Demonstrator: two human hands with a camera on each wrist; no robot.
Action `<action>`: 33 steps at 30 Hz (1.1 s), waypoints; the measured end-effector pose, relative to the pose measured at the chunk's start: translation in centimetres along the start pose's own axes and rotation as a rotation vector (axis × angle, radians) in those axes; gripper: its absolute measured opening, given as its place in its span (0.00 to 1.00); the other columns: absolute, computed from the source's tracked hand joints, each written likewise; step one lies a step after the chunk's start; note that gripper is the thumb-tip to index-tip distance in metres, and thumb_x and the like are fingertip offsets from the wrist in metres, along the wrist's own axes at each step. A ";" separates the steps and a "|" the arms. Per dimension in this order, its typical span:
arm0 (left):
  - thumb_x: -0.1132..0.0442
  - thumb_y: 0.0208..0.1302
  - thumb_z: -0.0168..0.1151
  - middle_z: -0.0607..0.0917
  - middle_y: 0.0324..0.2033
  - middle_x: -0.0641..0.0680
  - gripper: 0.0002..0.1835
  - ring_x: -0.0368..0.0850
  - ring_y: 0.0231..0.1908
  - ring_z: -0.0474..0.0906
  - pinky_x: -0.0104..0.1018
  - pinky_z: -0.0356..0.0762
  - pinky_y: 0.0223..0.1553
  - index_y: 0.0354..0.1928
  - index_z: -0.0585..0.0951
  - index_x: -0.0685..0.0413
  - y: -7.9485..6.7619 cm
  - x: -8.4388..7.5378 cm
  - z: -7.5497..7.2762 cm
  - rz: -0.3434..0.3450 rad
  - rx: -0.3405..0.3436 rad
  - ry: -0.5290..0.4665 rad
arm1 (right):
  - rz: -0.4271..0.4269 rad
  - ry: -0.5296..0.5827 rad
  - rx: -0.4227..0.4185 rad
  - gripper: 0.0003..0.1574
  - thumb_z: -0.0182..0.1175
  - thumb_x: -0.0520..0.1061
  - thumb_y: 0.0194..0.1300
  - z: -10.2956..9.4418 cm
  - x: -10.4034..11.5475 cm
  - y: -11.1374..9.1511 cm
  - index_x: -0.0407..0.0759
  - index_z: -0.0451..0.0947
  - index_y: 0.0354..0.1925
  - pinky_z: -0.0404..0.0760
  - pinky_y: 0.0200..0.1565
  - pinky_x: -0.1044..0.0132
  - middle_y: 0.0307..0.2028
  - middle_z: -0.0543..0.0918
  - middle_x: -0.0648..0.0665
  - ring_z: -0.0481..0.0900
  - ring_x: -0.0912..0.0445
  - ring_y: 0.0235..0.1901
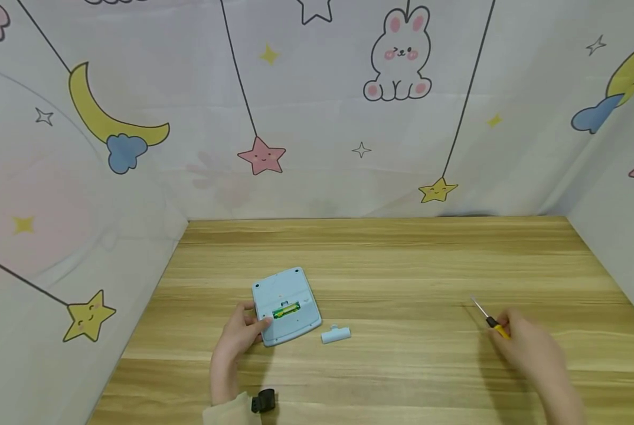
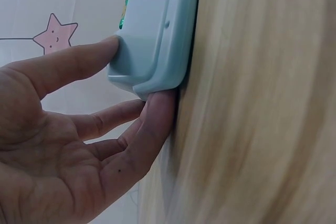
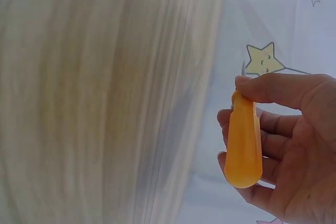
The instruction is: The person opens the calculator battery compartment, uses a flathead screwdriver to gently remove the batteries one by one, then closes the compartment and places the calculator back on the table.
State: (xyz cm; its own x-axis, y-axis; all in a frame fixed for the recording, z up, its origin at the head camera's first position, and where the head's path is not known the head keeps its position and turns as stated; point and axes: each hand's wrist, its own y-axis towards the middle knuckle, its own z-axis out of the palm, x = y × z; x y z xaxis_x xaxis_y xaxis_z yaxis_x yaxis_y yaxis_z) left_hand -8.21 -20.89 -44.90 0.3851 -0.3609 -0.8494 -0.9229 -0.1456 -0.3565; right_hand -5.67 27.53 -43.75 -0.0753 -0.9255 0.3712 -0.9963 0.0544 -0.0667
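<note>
A flat light-blue device, like a calculator lying face down [image 1: 287,289], is on the wooden table left of centre. Its battery compartment is uncovered, and a green battery [image 1: 286,310] sits inside. My left hand [image 1: 238,332] pinches the device's near left corner, thumb on the upper face and fingers at the edge and underside, as the left wrist view shows. Just right of the device lies the small light-blue battery cover [image 1: 336,335], touched by neither hand. Over the right side of the table, my right hand [image 1: 532,349] holds a screwdriver [image 3: 244,145] by its yellow handle, the thin shaft pointing away from me.
The wood-grain table [image 1: 402,265] meets a pale printed cloth [image 1: 317,106] at its back, with cloth along both sides too. A black band piece [image 1: 264,401] is at my left wrist, by the light sleeve [image 1: 232,411].
</note>
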 end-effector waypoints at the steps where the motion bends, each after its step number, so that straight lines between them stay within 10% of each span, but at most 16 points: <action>1: 0.67 0.65 0.60 0.77 0.35 0.61 0.26 0.43 0.32 0.79 0.36 0.83 0.34 0.62 0.64 0.68 0.0 0.0 0.0 0.000 0.000 0.000 | -0.005 0.002 -0.004 0.16 0.61 0.48 0.62 0.1 0.2 0.0 0.38 0.74 0.41 0.63 0.22 0.62 0.22 0.74 0.49 0.69 0.54 0.23; 33: 0.67 0.64 0.60 0.78 0.35 0.62 0.27 0.43 0.31 0.79 0.36 0.82 0.34 0.62 0.64 0.68 0.0 0.1 -0.1 0.004 0.002 -0.002 | -0.219 0.107 -0.100 0.11 0.68 0.41 0.54 2.1 6.0 0.9 0.41 0.76 0.34 0.66 0.26 0.69 0.25 0.77 0.51 0.69 0.59 0.25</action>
State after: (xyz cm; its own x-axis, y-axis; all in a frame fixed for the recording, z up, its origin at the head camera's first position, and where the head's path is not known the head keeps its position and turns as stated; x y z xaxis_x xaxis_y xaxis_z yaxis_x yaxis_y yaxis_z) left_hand -8.15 -20.97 -44.90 0.3813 -0.3601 -0.8514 -0.9244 -0.1425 -0.3537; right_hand -6.98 21.22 -43.48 0.1439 -0.8744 0.4633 -0.9881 -0.1013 0.1157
